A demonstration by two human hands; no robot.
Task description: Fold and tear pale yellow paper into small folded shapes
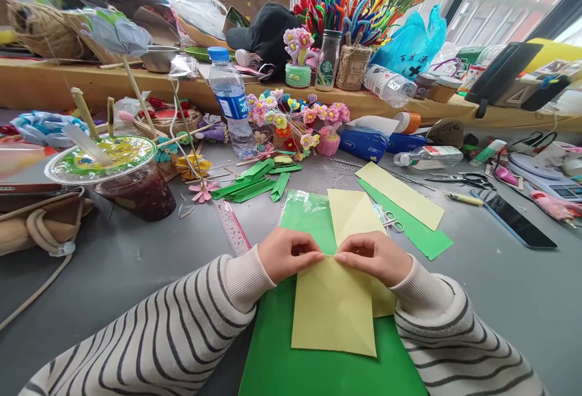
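Observation:
Between thumb and fingers, my left hand (pixel 291 255) pinches the top edge of a pale yellow sheet of paper (pixel 334 311). Close beside it, my right hand (pixel 375 256) pinches the same edge, the two thumbs almost meeting. The sheet hangs toward me over a large green sheet (pixel 273 353). Another pale yellow piece (pixel 352 211) lies beyond my hands, and some yellow paper shows under my right wrist. Small scissors (pixel 391 221) lie just past my right hand, partly covered. A pink ruler (pixel 233 227) rests left of the green sheet.
Folded green paper strips (pixel 254 184) lie ahead. A yellow strip (pixel 402 194) overlaps a green strip (pixel 427 243) at the right, near a phone (pixel 513 219). A drink cup (pixel 136 187) stands at the left; a water bottle (pixel 231 105) stands farther back.

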